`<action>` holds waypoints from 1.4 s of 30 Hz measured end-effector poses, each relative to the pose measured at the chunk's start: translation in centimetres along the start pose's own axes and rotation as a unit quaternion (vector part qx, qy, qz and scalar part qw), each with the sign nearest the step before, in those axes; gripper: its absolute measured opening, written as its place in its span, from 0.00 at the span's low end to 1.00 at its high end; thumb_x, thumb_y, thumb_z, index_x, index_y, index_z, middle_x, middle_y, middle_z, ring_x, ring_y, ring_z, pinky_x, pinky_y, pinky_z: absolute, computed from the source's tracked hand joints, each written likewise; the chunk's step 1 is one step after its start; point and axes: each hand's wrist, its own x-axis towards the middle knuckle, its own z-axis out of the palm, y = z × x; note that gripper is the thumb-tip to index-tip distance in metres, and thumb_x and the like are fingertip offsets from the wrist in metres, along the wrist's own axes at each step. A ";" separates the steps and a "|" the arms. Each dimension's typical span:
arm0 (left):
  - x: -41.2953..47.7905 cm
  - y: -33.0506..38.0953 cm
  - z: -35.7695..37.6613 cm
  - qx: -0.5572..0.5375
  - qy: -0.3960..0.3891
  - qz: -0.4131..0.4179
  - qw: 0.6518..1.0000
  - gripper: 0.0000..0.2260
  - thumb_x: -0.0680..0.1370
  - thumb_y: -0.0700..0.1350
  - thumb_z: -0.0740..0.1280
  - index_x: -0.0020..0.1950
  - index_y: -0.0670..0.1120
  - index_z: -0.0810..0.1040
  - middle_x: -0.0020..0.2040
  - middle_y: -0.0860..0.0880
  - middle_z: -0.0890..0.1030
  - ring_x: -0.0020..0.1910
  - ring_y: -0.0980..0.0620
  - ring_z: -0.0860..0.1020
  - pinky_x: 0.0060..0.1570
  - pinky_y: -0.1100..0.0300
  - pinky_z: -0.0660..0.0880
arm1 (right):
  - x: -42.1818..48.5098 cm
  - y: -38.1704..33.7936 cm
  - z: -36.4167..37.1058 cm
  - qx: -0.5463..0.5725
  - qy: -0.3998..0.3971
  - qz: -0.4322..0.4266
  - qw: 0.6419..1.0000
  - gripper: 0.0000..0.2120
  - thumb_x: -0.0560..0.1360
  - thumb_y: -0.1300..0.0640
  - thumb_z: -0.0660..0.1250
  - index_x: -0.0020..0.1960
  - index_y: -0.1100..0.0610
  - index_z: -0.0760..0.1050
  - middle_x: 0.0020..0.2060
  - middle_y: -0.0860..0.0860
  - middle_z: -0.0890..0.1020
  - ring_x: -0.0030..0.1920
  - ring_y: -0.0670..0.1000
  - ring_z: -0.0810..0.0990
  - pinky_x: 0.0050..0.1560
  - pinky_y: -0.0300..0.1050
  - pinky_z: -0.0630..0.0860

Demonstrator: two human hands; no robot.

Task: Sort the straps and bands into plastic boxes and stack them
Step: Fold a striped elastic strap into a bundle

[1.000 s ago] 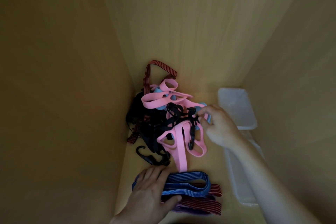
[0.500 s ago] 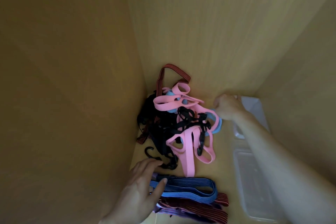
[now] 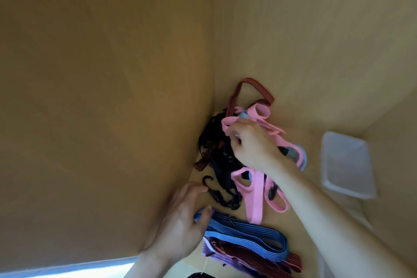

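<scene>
A tangle of pink bands (image 3: 255, 189), black hooked straps (image 3: 216, 165) and a red-striped strap (image 3: 250, 88) lies in the back left corner of a wooden compartment. My right hand (image 3: 250, 144) is down in the middle of the tangle with curled fingers gripping a pink band near its top. My left hand (image 3: 180, 221) rests with relaxed fingers on the near end of a blue striped band (image 3: 246, 239), which lies over red-striped and purple straps (image 3: 252, 259). A clear plastic box (image 3: 345, 162) sits at the right.
Wooden walls close in on the left (image 3: 101, 119), at the back (image 3: 304, 29) and on the right. A second clear box (image 3: 356, 212) lies blurred nearer, in front of the first. The compartment's front edge (image 3: 67, 268) shows pale at the bottom left.
My right hand has moved from the box side leftward into the tangle and taken hold of a pink band. My left hand stays by the blue band. The camera has shifted left.
</scene>
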 end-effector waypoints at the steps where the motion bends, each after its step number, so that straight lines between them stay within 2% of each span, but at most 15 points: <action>1: -0.1 0.2 -0.1 -0.002 0.004 -0.004 1.000 0.14 0.80 0.51 0.65 0.65 0.54 0.73 0.63 0.63 0.69 0.66 0.62 0.68 0.64 0.66 0.66 | 0.1 -1.0 0.9 -0.007 -0.044 -0.020 0.999 0.07 0.75 0.63 0.62 0.43 0.58 0.79 0.47 0.51 0.80 0.46 0.56 0.78 0.43 0.52 0.77; 3: -0.5 0.4 -0.3 -0.006 0.013 -0.009 1.000 0.14 0.78 0.52 0.63 0.64 0.54 0.73 0.62 0.64 0.69 0.65 0.61 0.69 0.64 0.65 0.67 | 0.4 -2.8 3.5 -0.053 -0.147 -0.054 0.986 0.06 0.75 0.62 0.61 0.43 0.57 0.76 0.47 0.52 0.79 0.49 0.57 0.77 0.44 0.48 0.72; 5: -0.9 0.5 -0.4 -0.009 0.020 -0.013 1.000 0.14 0.78 0.51 0.63 0.64 0.54 0.74 0.62 0.64 0.69 0.66 0.61 0.69 0.64 0.65 0.67 | 0.7 -4.0 6.4 -0.133 -0.221 -0.075 0.963 0.05 0.74 0.61 0.63 0.47 0.56 0.77 0.52 0.53 0.79 0.54 0.57 0.76 0.51 0.49 0.67; 8: -1.7 0.3 -0.4 -0.017 0.031 -0.026 0.999 0.14 0.78 0.50 0.63 0.64 0.55 0.74 0.63 0.67 0.68 0.67 0.62 0.69 0.64 0.68 0.66 | 1.1 -4.2 10.2 -0.268 -0.285 -0.062 0.918 0.19 0.74 0.59 0.67 0.65 0.54 0.74 0.63 0.54 0.76 0.65 0.58 0.70 0.69 0.57 0.60; 11: -2.3 0.1 -0.3 -0.023 0.037 -0.035 0.998 0.15 0.77 0.50 0.64 0.64 0.54 0.74 0.64 0.67 0.67 0.67 0.62 0.69 0.65 0.68 0.65 | 1.2 -3.7 12.3 -0.351 -0.263 -0.034 0.898 0.24 0.76 0.57 0.64 0.72 0.55 0.69 0.68 0.55 0.72 0.67 0.58 0.68 0.70 0.59 0.59; 17: -2.9 -0.1 0.0 -0.033 0.043 -0.056 0.997 0.15 0.76 0.50 0.65 0.62 0.58 0.74 0.64 0.70 0.66 0.66 0.66 0.69 0.62 0.75 0.62 | 1.7 -3.8 13.9 -0.393 -0.235 -0.012 0.889 0.18 0.80 0.58 0.58 0.68 0.57 0.71 0.61 0.58 0.77 0.60 0.59 0.76 0.66 0.59 0.62; 20: -2.5 -0.2 0.0 -0.036 0.041 -0.051 0.997 0.15 0.75 0.50 0.64 0.62 0.58 0.75 0.64 0.68 0.68 0.66 0.63 0.70 0.63 0.72 0.64 | 1.8 -3.7 13.8 -0.382 -0.244 0.012 0.891 0.22 0.79 0.59 0.59 0.73 0.56 0.66 0.64 0.59 0.74 0.63 0.61 0.75 0.72 0.71 0.52; 22: -2.1 -0.3 0.0 -0.038 0.040 -0.043 0.998 0.15 0.75 0.49 0.65 0.62 0.57 0.76 0.64 0.69 0.67 0.66 0.63 0.70 0.63 0.72 0.64 | 1.7 -3.7 13.6 -0.381 -0.256 0.035 0.888 0.26 0.79 0.58 0.59 0.76 0.54 0.61 0.66 0.59 0.71 0.66 0.63 0.72 0.69 0.81 0.42; 24: -1.9 -0.4 0.0 -0.037 0.037 -0.033 0.998 0.15 0.75 0.50 0.64 0.62 0.57 0.75 0.64 0.69 0.67 0.67 0.63 0.70 0.64 0.70 0.65 | 1.5 -3.8 13.7 -0.405 -0.268 0.028 0.874 0.28 0.79 0.56 0.59 0.78 0.53 0.57 0.67 0.60 0.70 0.66 0.64 0.72 0.65 0.85 0.38; 26: -1.7 -0.7 0.0 -0.040 0.032 -0.031 0.998 0.15 0.75 0.53 0.62 0.61 0.60 0.74 0.64 0.69 0.67 0.67 0.63 0.70 0.64 0.68 0.66 | 1.5 -3.8 13.9 -0.414 -0.272 0.011 0.868 0.26 0.79 0.56 0.59 0.77 0.55 0.60 0.66 0.60 0.71 0.64 0.64 0.75 0.65 0.84 0.36; 31: -1.6 -0.5 -0.4 -0.050 0.039 -0.030 0.998 0.15 0.74 0.57 0.60 0.60 0.60 0.74 0.64 0.68 0.67 0.66 0.63 0.71 0.63 0.67 0.67 | 1.7 -4.2 12.2 -0.360 -0.226 -0.006 0.905 0.26 0.73 0.59 0.67 0.70 0.56 0.66 0.61 0.58 0.74 0.57 0.63 0.79 0.70 0.79 0.35; 34: -1.5 -0.4 -0.2 -0.052 0.038 -0.032 0.997 0.13 0.75 0.54 0.62 0.59 0.60 0.74 0.63 0.67 0.68 0.64 0.63 0.71 0.60 0.66 0.70 | 2.3 -4.5 10.2 -0.299 -0.206 -0.011 0.932 0.26 0.70 0.64 0.67 0.67 0.55 0.68 0.58 0.56 0.75 0.55 0.61 0.80 0.72 0.77 0.39; 37: -1.3 -0.4 -0.1 -0.052 0.041 -0.027 0.997 0.12 0.76 0.51 0.64 0.59 0.58 0.75 0.62 0.67 0.69 0.61 0.63 0.72 0.55 0.67 0.70 | 3.4 -5.0 7.0 -0.183 -0.189 0.046 0.964 0.24 0.69 0.70 0.62 0.62 0.53 0.73 0.57 0.54 0.77 0.61 0.59 0.76 0.74 0.68 0.54; 40: -0.9 -0.2 -0.1 -0.061 0.035 -0.017 0.997 0.13 0.75 0.50 0.64 0.59 0.58 0.76 0.61 0.68 0.69 0.64 0.62 0.71 0.59 0.68 0.69 | 4.6 -5.1 2.9 0.003 -0.120 0.125 0.985 0.18 0.73 0.68 0.62 0.55 0.49 0.79 0.51 0.52 0.81 0.55 0.58 0.78 0.58 0.51 0.76; 42: -0.5 0.0 -0.2 -0.077 0.029 -0.017 0.996 0.14 0.74 0.53 0.62 0.59 0.58 0.75 0.62 0.68 0.69 0.64 0.62 0.71 0.57 0.70 0.69 | 5.3 -5.1 -0.1 0.103 -0.086 0.153 0.979 0.16 0.73 0.65 0.64 0.50 0.46 0.81 0.48 0.49 0.84 0.48 0.53 0.82 0.48 0.44 0.79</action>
